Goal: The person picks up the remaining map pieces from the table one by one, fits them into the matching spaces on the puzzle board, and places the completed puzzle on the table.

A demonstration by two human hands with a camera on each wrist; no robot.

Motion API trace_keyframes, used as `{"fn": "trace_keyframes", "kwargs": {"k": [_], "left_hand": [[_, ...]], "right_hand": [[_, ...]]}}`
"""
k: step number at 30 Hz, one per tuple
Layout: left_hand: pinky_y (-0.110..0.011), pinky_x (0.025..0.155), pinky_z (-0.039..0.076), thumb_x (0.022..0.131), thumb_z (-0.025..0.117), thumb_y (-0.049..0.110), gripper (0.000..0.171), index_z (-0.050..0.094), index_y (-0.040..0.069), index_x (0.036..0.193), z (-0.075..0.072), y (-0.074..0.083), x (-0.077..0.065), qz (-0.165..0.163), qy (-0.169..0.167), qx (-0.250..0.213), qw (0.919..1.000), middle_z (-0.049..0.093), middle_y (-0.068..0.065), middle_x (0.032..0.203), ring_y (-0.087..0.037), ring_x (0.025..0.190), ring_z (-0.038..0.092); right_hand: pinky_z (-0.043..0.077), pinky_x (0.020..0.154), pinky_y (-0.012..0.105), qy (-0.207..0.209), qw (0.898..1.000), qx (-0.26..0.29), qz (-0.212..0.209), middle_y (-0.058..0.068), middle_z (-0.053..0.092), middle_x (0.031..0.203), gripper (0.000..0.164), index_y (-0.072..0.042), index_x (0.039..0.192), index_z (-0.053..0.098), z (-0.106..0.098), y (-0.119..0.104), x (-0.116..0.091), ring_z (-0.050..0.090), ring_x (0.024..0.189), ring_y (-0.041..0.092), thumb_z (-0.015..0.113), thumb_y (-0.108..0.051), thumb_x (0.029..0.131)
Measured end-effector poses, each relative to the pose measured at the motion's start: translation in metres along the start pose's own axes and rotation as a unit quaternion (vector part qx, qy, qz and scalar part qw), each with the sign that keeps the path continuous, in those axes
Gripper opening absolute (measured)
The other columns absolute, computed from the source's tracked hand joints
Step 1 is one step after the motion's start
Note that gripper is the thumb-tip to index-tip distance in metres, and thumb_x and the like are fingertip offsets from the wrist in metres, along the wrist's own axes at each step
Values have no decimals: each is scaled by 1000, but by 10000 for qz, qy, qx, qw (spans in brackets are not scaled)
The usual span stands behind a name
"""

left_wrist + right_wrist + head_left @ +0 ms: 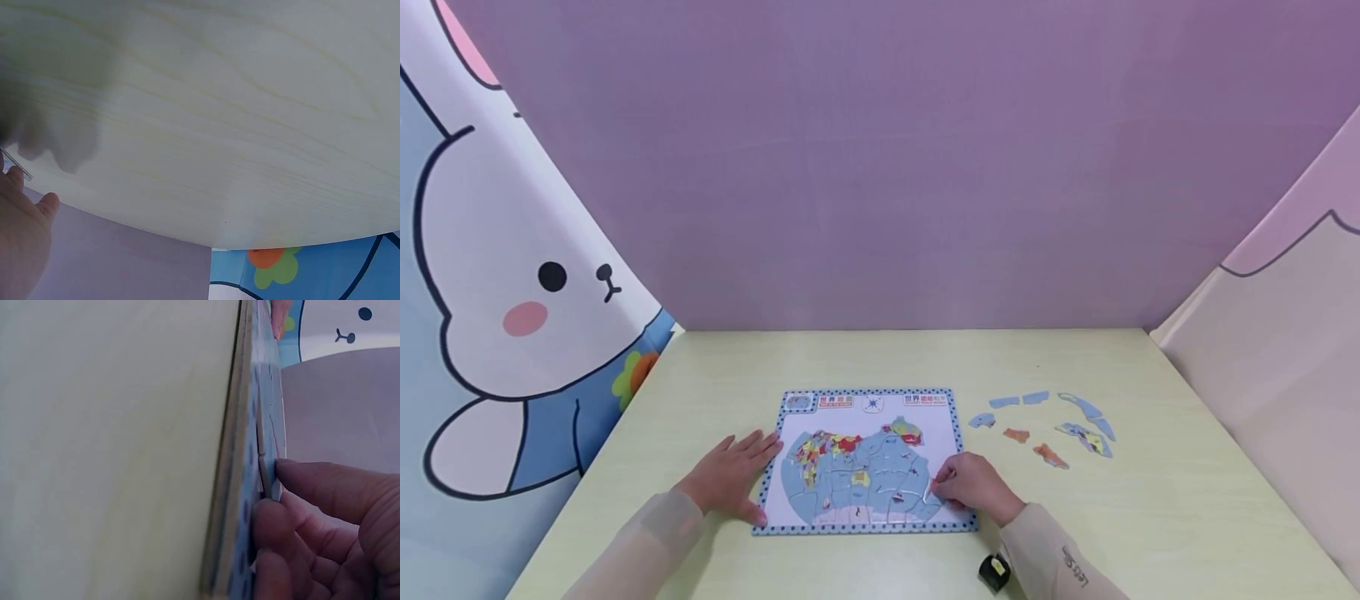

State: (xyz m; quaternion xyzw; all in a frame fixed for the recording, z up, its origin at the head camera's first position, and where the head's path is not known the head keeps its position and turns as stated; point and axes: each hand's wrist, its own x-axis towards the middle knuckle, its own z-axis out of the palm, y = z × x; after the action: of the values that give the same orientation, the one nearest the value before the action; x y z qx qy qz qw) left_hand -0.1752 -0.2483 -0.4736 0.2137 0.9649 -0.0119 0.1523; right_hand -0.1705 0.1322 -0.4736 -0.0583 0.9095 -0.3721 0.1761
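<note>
A world map jigsaw board (pixel 966 467) with a blue dotted border lies on the table, many of its map pieces in place. My left hand (pixel 730 475) rests at the board's left edge, fingers spread and fairly straight. At the lower right of the map, my right hand (pixel 973 487) pinches a blue puzzle piece (pixel 270 475) between thumb and fingers. In the right wrist view this piece sits against the neighbouring blue piece, low over the board. Only part of the left hand's fingers (pixel 47 205) shows in the left wrist view.
Several loose pieces lie right of the board, among them a blue piece (pixel 1036 397), an orange piece (pixel 1050 456) and a blue-and-yellow piece (pixel 1086 439). A small black object (pixel 995 572) with a yellow label is beside the right sleeve. A purple panel (pixel 910 167) stands behind the table.
</note>
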Motion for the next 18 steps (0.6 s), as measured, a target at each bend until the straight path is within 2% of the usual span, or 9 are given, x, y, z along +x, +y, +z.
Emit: {"fn": "trace_keyframes", "kwargs": {"k": [12, 18], "left_hand": [[-61, 109, 22, 61, 73, 71, 111, 38, 10, 147, 2, -1, 1, 29, 28, 64, 10000, 35, -6, 153, -34, 141, 25], [-61, 109, 22, 61, 73, 71, 111, 38, 9, 147, 2, -2, 2, 50, 59, 95, 9999, 35, -7, 153, -35, 141, 25]], "right_hand": [[42, 54, 25, 5, 10000, -12, -5, 2, 55, 66, 11, -8, 77, 64, 2, 0, 0, 51, 53, 13, 73, -9, 83], [41, 57, 26, 49, 9998, -196, 69, 2, 54, 64, 14, -9, 76, 62, 2, -3, 1, 50, 53, 14, 73, -12, 83]]}}
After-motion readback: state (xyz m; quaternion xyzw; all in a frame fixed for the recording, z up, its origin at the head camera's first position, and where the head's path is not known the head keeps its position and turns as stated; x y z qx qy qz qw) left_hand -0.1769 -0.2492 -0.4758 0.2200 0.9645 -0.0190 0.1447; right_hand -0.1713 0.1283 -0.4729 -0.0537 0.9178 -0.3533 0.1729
